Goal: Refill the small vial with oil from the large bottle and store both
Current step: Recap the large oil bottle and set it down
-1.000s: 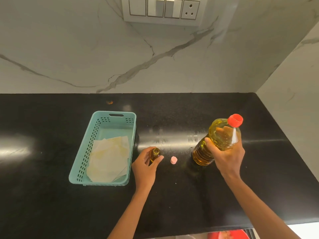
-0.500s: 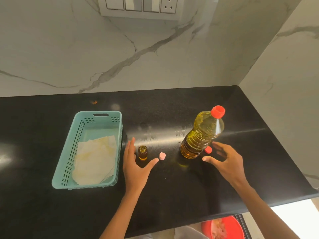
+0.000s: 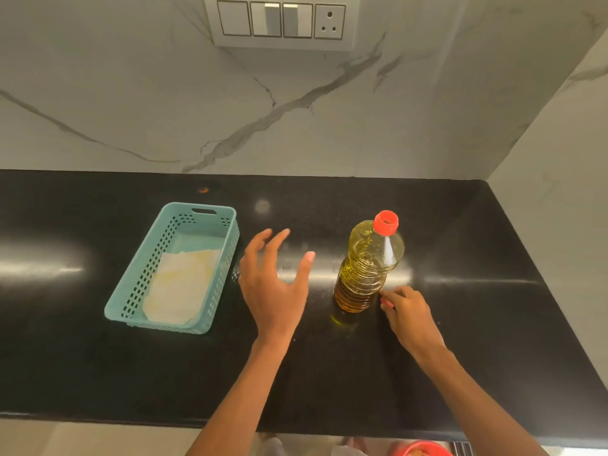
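The large oil bottle (image 3: 368,268) stands upright on the black counter (image 3: 460,324), with its red top (image 3: 385,222) on and yellow oil inside. My right hand (image 3: 409,319) lies just right of the bottle's base, fingertips curled on a small pink-red cap (image 3: 386,304). My left hand (image 3: 273,284) hovers with spread fingers left of the bottle and holds nothing. The small vial does not show; my left hand covers the spot where it stood.
A teal perforated basket (image 3: 131,291) lined with oil-stained paper (image 3: 179,287) sits at the left. A marble wall with a switch panel (image 3: 279,21) rises behind, and a side wall bounds the counter at the right. A red container (image 3: 422,449) shows below the front edge.
My left hand rose and spread, now hiding the vial and the pink cap beside it. My right hand moved in to the bottle's base and closed on the small pink-red cap.
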